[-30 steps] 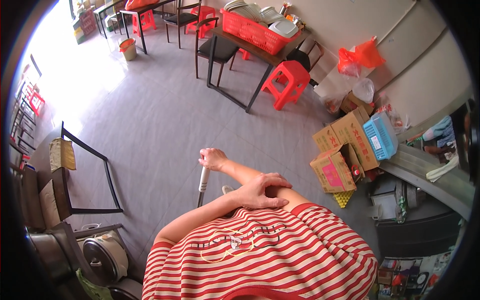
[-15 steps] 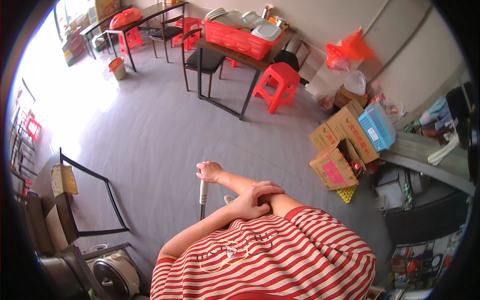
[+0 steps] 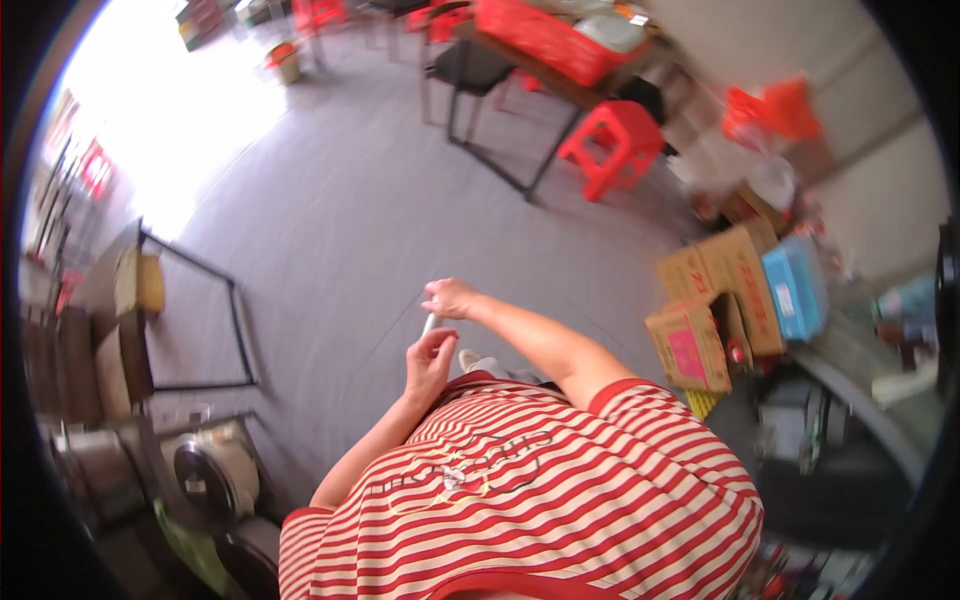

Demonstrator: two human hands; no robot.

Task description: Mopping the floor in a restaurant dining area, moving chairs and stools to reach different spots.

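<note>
My right hand (image 3: 452,298) is wrapped round the top of a pole with a white handle (image 3: 432,323), held out in front of my body. My left hand (image 3: 428,364) is right beside the handle, just below the right one, its fingers loosely curled and apart. Whether it touches the handle is hard to make out. The lower part of the pole is hidden behind my left hand and body, so its kind does not show. A pale shoe (image 3: 468,358) peeks out past my striped shirt (image 3: 520,470).
Ahead stands a table with a red basket (image 3: 550,40) of dishes and a red stool (image 3: 615,148). Cardboard boxes (image 3: 690,345) and a blue plastic box (image 3: 797,288) are at right. A black metal frame (image 3: 240,330) and a rice cooker (image 3: 215,470) are at left, on grey floor (image 3: 330,200).
My left hand has left my right forearm and moved to the pole's handle. My right hand still grips the pole. The view has tilted and shifted, with the room blurred.
</note>
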